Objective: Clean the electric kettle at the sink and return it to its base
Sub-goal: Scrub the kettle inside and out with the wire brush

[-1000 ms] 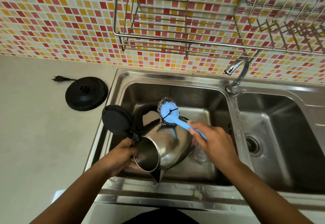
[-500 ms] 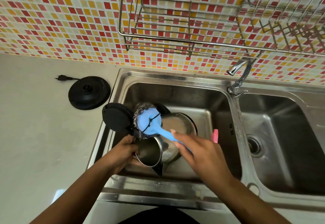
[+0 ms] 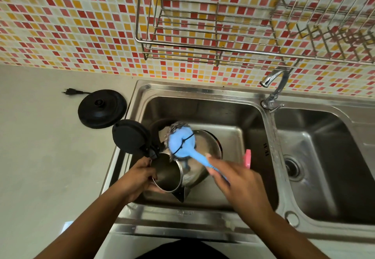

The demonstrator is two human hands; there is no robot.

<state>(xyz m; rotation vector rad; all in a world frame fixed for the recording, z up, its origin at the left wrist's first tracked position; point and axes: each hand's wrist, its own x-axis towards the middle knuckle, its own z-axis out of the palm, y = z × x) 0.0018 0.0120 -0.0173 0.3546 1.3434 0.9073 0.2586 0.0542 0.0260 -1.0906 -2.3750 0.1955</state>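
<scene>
A steel electric kettle (image 3: 194, 169) lies tilted on its side in the left basin of the sink (image 3: 203, 104), mouth toward me, its black lid (image 3: 129, 137) swung open to the left. My left hand (image 3: 140, 177) grips the kettle's rim at the open mouth. My right hand (image 3: 237, 183) holds the handle of a blue scrubber (image 3: 182, 143) whose steel-wool head rests against the kettle's upper side near the handle. The round black kettle base (image 3: 101, 108) sits on the counter left of the sink, its plug lying loose beside it.
A chrome tap (image 3: 274, 88) stands between the two basins. The right basin (image 3: 324, 157) has an open drain. A pink object (image 3: 247, 157) sticks up behind my right hand. Wire dish racks (image 3: 213, 35) hang on the tiled wall above. A pale counter (image 3: 40, 157) lies left.
The scrubber head has slid left across the kettle's side, from its far end toward the handle and lid hinge, and my right hand followed. My left hand keeps its grip on the rim.
</scene>
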